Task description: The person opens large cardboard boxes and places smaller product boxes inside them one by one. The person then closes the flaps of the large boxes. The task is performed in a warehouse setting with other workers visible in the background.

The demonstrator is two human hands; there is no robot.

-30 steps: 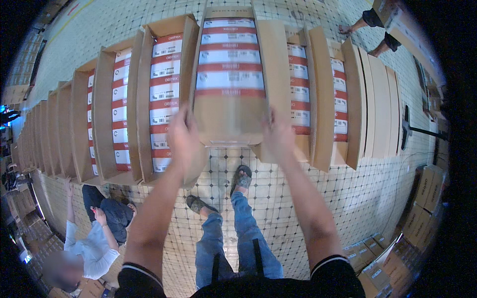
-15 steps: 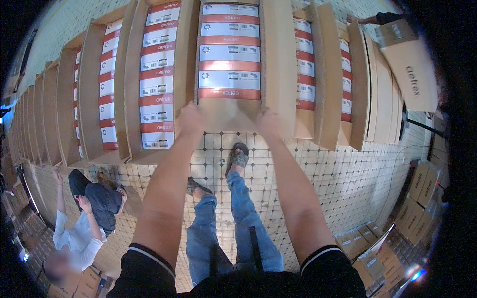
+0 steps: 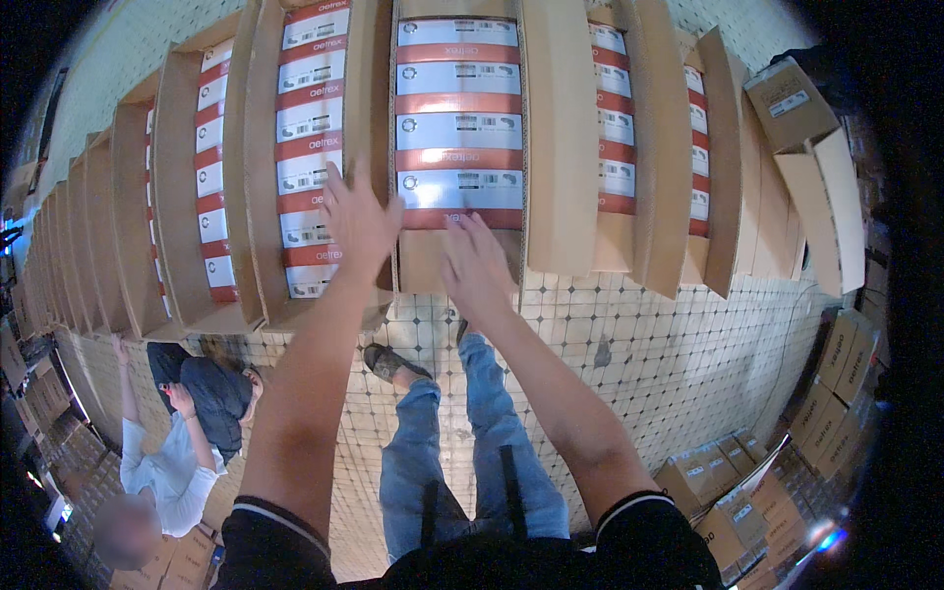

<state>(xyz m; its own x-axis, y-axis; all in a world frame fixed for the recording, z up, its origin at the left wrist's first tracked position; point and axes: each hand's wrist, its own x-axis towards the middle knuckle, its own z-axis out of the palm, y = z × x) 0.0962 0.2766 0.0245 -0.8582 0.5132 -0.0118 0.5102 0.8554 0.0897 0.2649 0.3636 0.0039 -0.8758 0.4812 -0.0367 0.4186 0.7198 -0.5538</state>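
Straight ahead stands an open cardboard carton (image 3: 417,262) with a row of white-and-red shoeboxes (image 3: 459,133) inside. Over its left wall hovers my left hand (image 3: 360,224), fingers spread and slightly blurred, holding nothing. My right hand (image 3: 479,264) is over the near end of the same carton. Its fingers are stretched toward the nearest shoebox's red edge, with nothing in them; whether the tips touch it I cannot tell. Left of this carton, another open carton (image 3: 264,177) holds a similar row of shoeboxes (image 3: 311,126).
More open cartons run in a line to the left (image 3: 135,197) and right (image 3: 657,147). A tilted carton (image 3: 798,103) stands at far right. A person (image 3: 177,457) sits at lower left on the tiled floor (image 3: 629,344). Stacked cartons (image 3: 831,413) lie at right.
Both hands have come off the carton's near corners, fingers now spread. The left moved up and left, the right leftward. My right foot drew back, and the tilted carton's flap swung down.
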